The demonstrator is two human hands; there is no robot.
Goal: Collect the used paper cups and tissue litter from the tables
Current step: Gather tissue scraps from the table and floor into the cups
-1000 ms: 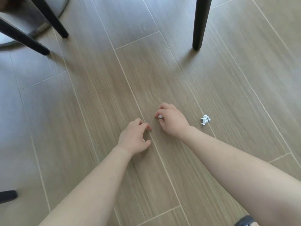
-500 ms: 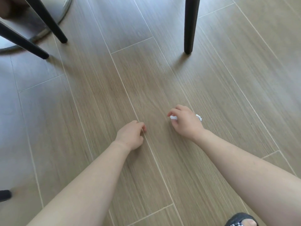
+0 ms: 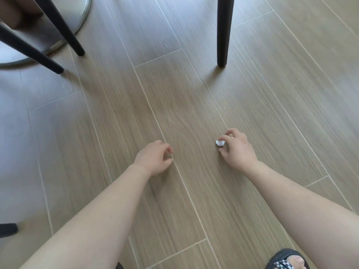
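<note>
Head view, down past my sandal [image 3: 285,261] to the floor [image 3: 174,94]: my right hand [image 3: 240,151] pinches a small crumpled tissue scrap [image 3: 220,143] between thumb and fingertips, low at the boards. Whether it is lifted clear I cannot tell. My left hand [image 3: 153,159] hangs loosely curled and holds nothing.

Only my fingertips are on a light wad, so I judge it could slip out as I rise. It might then roll toward the black chair leg [image 3: 223,32] or the round table base [image 3: 85,20] farther off. A pale fleck by my forefinger may be a second bit, too small to tell.

The scrap sits at the inner edge of my right hand, on the side facing the left hand, and well apart from that hand.
</note>
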